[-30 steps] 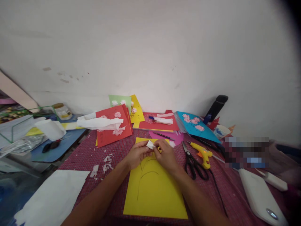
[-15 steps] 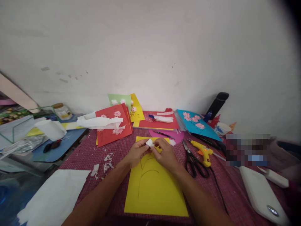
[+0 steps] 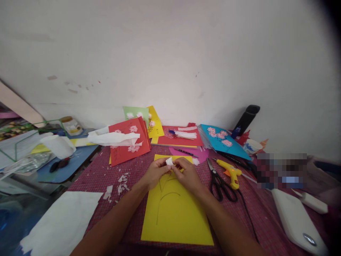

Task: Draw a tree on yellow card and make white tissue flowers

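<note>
A small folded piece of white tissue paper (image 3: 169, 161) is pinched between both my hands, above the far part of a yellow sheet of card (image 3: 177, 220). My left hand (image 3: 156, 173) grips it from the left with thumb and fingers. From the right, the fingertips of my right hand (image 3: 188, 174) close on its other side. Dark curved pencil-like lines run over the card below my wrists. Black-handled scissors (image 3: 220, 183) and a yellow hot glue gun (image 3: 231, 172) lie to the right of my right hand.
Red cards with pink paper flowers (image 3: 129, 153) lean at the back left; a blue flowered card (image 3: 226, 140) is at the back right. White paper scraps (image 3: 122, 185) and a white sheet (image 3: 62, 220) lie left. A white power bank-like block (image 3: 295, 220) sits right.
The white tissue piece has turned slightly between my fingertips, and my fingers have shifted a little around it. Everything else stays in place.
</note>
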A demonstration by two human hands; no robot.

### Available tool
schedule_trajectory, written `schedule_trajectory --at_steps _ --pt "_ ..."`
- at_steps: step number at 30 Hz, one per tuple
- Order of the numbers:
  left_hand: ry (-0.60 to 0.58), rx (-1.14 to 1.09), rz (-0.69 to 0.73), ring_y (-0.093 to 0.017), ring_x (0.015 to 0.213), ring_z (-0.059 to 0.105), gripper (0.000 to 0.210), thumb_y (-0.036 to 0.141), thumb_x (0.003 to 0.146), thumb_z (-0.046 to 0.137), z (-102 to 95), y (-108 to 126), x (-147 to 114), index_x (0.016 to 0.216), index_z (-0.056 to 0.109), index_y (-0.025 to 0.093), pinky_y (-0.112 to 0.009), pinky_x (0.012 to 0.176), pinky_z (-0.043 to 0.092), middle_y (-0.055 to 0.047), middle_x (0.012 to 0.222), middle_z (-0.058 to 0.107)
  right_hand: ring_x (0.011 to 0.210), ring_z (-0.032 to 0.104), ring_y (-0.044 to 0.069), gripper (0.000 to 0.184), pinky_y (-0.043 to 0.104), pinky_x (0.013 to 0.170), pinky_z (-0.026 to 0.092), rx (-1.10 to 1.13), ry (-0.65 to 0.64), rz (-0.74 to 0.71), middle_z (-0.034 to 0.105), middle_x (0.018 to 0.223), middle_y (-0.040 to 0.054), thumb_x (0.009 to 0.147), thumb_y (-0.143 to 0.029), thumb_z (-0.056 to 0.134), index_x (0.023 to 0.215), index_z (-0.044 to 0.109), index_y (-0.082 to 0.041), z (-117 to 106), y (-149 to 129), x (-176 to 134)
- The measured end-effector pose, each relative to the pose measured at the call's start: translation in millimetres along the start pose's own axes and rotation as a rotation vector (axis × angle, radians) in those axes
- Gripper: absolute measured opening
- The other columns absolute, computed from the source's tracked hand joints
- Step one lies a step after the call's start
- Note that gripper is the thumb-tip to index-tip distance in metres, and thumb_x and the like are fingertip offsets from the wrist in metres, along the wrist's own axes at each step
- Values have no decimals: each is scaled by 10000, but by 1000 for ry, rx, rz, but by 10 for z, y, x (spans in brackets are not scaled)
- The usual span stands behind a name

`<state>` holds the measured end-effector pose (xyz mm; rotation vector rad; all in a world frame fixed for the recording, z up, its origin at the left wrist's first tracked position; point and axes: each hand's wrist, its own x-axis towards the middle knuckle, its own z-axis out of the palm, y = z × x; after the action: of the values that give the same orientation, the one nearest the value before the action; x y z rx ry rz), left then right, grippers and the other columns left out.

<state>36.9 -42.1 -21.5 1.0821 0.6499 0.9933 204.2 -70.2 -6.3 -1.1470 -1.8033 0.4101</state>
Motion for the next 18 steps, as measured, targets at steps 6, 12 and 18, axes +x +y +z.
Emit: schedule_trajectory --at_steps 6,12,18 --pt "46 21 -33 -148 862 592 387 270 745 741 -22 -8 16 1106 681 143 -239 741 447 -92 1076 668 719 587 171 150 276 670 443 131 -4 105 652 779 28 869 -304 577 800 663 -202 26 53 21" --pt "44 -35 -33 -148 840 588 335 252 732 742 13 8 -1 1041 700 129 -239 709 451 -91 1005 672 725 591 175 166 271 682 445 181 9 169 663 765 25 865 -269 546 779 667 -194 39 66 34" --pt "87 -66 -56 -150 803 611 282 235 726 727 44 21 1 978 708 110 -234 652 451 -100 952 679 664 562 164 159 260 622 433 246 24 252 628 706 4 852 -277 524 745 610 -196 70 90 18"
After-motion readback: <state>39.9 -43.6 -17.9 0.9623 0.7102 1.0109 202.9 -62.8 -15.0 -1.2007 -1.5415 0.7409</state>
